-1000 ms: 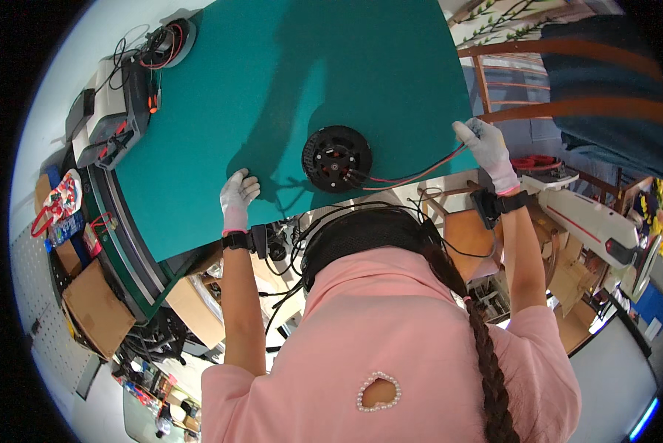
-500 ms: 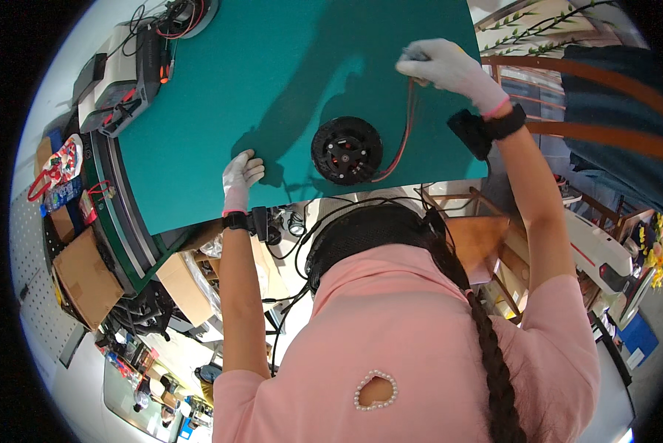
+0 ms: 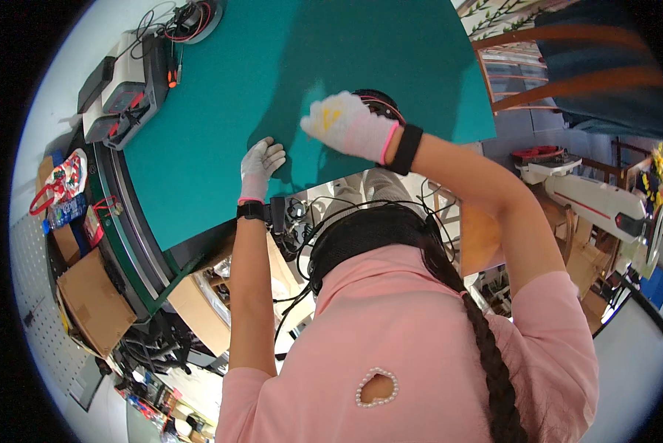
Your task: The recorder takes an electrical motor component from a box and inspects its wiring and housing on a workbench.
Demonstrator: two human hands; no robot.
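A round black motor-like part [image 3: 384, 108] lies on the green mat [image 3: 221, 111], mostly hidden behind my right hand. Red wires [image 3: 379, 97] curve over its top and run behind that hand. My right hand [image 3: 346, 124], in a white glove with a yellow patch, is closed and held across the part; its fingertips are hidden, and the wires lead into its grip. To the left, near the mat's front edge, my gloved left hand [image 3: 262, 164] rests with loosely bent fingers a little apart and nothing visible in them. A gap separates it from the part.
A grey and black machine [image 3: 125, 92] stands on the left edge of the table. Behind it lie a coil of cables [image 3: 195, 21] and an orange-handled tool [image 3: 173, 74]. A wooden chair frame [image 3: 523, 38] is at the far right. Cables hang below the front edge.
My right hand has swung left and toward me from the far right, bringing the wires across the round part. My left hand has shifted slightly to the right. The view has also shifted a little.
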